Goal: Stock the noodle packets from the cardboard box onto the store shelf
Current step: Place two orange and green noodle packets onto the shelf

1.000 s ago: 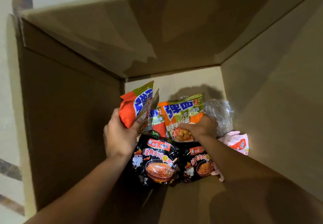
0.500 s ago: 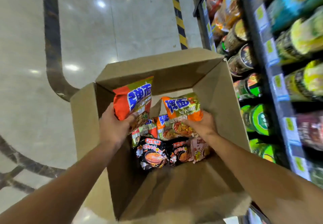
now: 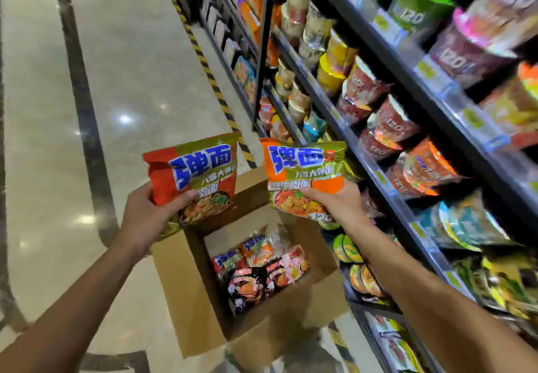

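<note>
Left hand (image 3: 145, 218) grips a red-and-green foil noodle packet (image 3: 193, 174) by its lower left corner, thumb across the front, fingers curled behind; right hand (image 3: 339, 202) pinches an orange-and-green foil noodle packet (image 3: 304, 173) at its bottom edge, thumb on the front face, other fingers hidden behind. Both packets are held upright, print facing the camera, above the open brown cardboard box (image 3: 186, 294) on the glossy tiled floor (image 3: 58, 140), clear of its rim. Holding by the bottom corners likely leaves the top edges free to slide in first.

More packets remain in the box bottom: black ones (image 3: 247, 288), a pink one (image 3: 294, 260), and a couple in matching red and orange print, so the task looks only partway done.

The dark metal store shelf (image 3: 387, 189) runs along the right, just beside the box, its tiers packed with cup noodles (image 3: 387, 128) and bagged goods (image 3: 465, 227). Free slots are hard to make out; the shelf fronts are blurred. Open floor to the left gives room to swing; the right packet is already near the shelf lip, so it probably goes first
</note>
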Available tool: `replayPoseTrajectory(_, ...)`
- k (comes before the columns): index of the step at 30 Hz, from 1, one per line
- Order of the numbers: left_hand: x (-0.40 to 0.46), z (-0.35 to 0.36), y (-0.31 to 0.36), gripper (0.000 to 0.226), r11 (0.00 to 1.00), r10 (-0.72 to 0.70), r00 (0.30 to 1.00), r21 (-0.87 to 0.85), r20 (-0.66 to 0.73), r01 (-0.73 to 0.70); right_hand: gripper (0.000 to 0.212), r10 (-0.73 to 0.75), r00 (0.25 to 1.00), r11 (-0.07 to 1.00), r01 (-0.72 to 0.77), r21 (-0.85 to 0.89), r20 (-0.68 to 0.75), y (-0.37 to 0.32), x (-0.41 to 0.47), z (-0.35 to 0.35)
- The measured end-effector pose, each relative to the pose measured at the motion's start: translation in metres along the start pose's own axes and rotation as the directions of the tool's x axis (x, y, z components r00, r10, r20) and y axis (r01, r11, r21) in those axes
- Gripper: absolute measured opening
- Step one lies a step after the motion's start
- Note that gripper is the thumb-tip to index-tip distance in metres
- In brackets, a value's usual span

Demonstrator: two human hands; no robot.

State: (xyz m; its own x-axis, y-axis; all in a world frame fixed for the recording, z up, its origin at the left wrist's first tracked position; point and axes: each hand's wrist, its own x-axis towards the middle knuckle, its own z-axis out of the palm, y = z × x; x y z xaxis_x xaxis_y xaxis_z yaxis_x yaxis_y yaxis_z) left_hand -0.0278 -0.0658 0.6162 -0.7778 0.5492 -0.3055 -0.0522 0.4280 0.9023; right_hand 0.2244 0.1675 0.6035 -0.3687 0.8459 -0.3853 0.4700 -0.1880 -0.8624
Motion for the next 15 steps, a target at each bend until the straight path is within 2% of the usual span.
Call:
replayPoseTrajectory(2, -0.020, -0.008, 0.039, 0.030, 0.998, 0.062, 0.996, -0.034, 0.057, -0.060, 0.037, -0.040, 0.999, 0.998, 0.042, 0.040, -0.037, -0.031, -0.032, -0.024)
replayPoseTrajectory(7, -0.071, -0.012, 0.114, 0.045, 0.979, 0.188, 0.971, -0.112, 0.149, -0.173, 0.029, -0.156, 0.979, 0.982, 0.168, 0.085, -0.132, -0.085, -0.112, -0.091)
replayPoseTrajectory(11, -0.123, -0.002, 0.156, 0.052, 0.955, 0.282, 0.940, -0.152, 0.194, -0.255, 0.034, -0.231, 0.953, 0.962, 0.253, 0.098, -0.195, -0.099, -0.170, -0.147)
replayPoseTrajectory(15, -0.177, 0.014, 0.189, 0.063, 0.925, 0.364, 0.911, -0.185, 0.193, -0.331, 0.029, -0.273, 0.929, 0.945, 0.307, 0.112, -0.251, -0.105, -0.227, -0.203)
